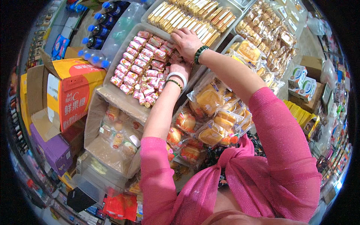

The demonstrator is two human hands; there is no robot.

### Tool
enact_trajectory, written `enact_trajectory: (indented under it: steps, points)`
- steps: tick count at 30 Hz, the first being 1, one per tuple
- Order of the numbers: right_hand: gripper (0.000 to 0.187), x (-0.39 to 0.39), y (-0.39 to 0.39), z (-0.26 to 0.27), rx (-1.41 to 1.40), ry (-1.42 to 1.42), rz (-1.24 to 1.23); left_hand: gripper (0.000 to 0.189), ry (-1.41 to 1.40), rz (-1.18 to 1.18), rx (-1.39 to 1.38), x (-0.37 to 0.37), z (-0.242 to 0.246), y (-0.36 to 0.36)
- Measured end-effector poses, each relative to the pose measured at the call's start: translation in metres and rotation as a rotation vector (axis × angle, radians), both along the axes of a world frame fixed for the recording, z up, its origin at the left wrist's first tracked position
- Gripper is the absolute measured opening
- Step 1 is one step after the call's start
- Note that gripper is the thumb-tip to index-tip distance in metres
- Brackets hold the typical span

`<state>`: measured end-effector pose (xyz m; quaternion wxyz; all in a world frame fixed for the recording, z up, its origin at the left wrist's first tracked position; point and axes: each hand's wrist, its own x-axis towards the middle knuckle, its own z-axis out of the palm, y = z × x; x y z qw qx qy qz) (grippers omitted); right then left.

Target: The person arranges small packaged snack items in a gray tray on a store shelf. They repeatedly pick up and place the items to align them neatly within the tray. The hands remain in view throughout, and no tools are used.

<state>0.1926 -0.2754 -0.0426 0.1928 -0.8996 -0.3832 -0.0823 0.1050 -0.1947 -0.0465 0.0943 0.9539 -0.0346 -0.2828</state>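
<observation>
Pink-and-white wrapped rolls (144, 57), likely sweets, fill a translucent plastic tub (112, 80). Some lie in neat rows, while those at the near end are loose. My left hand (180, 67), with a white bangle at its wrist, reaches down among the rolls at the tub's right side. Its fingers are hidden, so any hold is unclear. Just beyond it, my right hand (186, 42) bends over the tub's far right corner, beside a neighbouring bin of flat packets in gold wrappers (184, 24). Whatever lies under its fingers is out of sight.
Bagged buns and cakes (211, 98) are heaped nearest me. A lined carton (97, 118) with packaged pastries stands at left, beside an orange drink carton (76, 90). Dark bottles with blue caps (98, 31) stand far left. Bagged snacks (265, 33) fill a far right bin.
</observation>
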Motion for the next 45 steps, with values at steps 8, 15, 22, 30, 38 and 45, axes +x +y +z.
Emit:
enact_trajectory:
  steps: [8, 15, 22, 30, 38, 45]
  points:
    - [0.036, 0.000, -0.001, 0.000, 0.009, -0.014, -0.007, 0.036, -0.228, -0.285, 0.077, -0.001, -0.034, 0.005]
    - [0.034, 0.001, -0.001, -0.002, 0.032, -0.031, 0.000, 0.025, -0.237, -0.304, 0.040, -0.009, -0.010, 0.016]
    - [0.039, 0.000, 0.000, -0.002, 0.017, -0.018, -0.015, 0.019, -0.233, -0.485, 0.019, -0.013, -0.014, 0.033]
    - [0.039, 0.001, 0.000, 0.000, 0.020, -0.020, -0.003, 0.013, -0.604, -0.334, -0.393, -0.008, -0.060, 0.029]
    - [0.039, 0.002, 0.000, -0.002, -0.003, -0.020, -0.004, 0.012, -0.614, -0.049, -0.420, -0.028, 0.007, 0.053]
    - [0.042, 0.002, 0.000, 0.001, -0.037, 0.056, -0.012, 0.010, -0.433, 0.017, -0.092, -0.034, -0.001, 0.041]
